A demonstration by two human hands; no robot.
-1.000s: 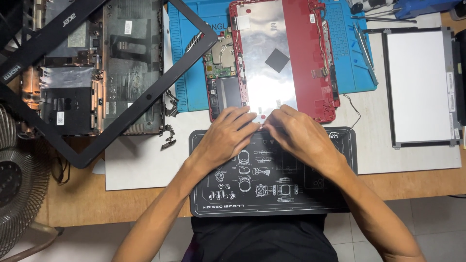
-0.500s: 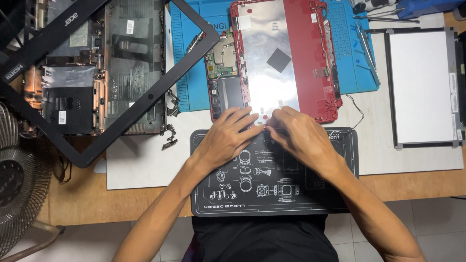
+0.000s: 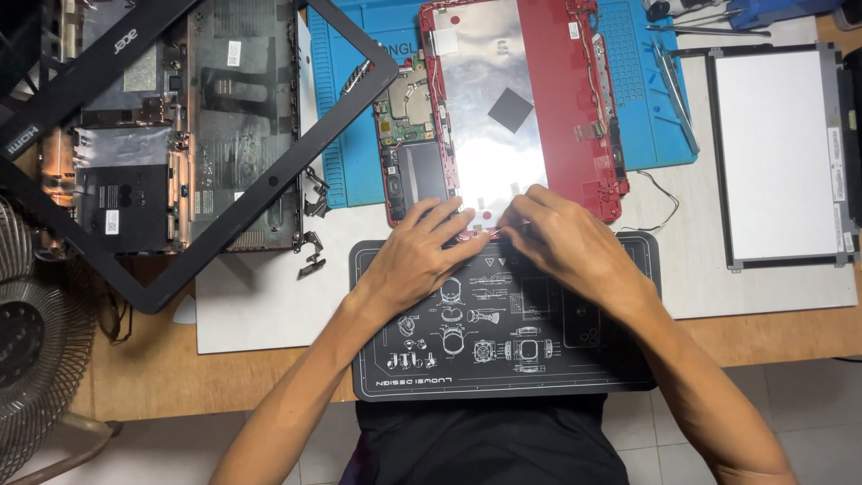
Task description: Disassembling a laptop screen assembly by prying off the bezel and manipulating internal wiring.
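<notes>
Where the red laptop lid (image 3: pixel 557 108) ends at 6 o'clock, left hand (image 3: pixel 417 260) and right hand (image 3: pixel 570 247) meet, fingertips pinching its near edge; what lies between them, cannot tell. Probably light, thin, flexible, foil-backed and fragile: best held by the rim. Count: one red lid, one loose screen panel (image 3: pixel 777 157) at 3 o'clock, one black bezel frame (image 3: pixel 215 216) at 10 o'clock, one black mat (image 3: pixel 503 359).

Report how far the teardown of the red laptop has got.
Done: the red laptop shell lies opened on the blue mat, circuit board exposed; a screen panel lies apart on the right, a black bezel frame on the left. In hand: left hand and right hand pinch at the shell's near edge. Left: board and wires sit in the shell.
</notes>
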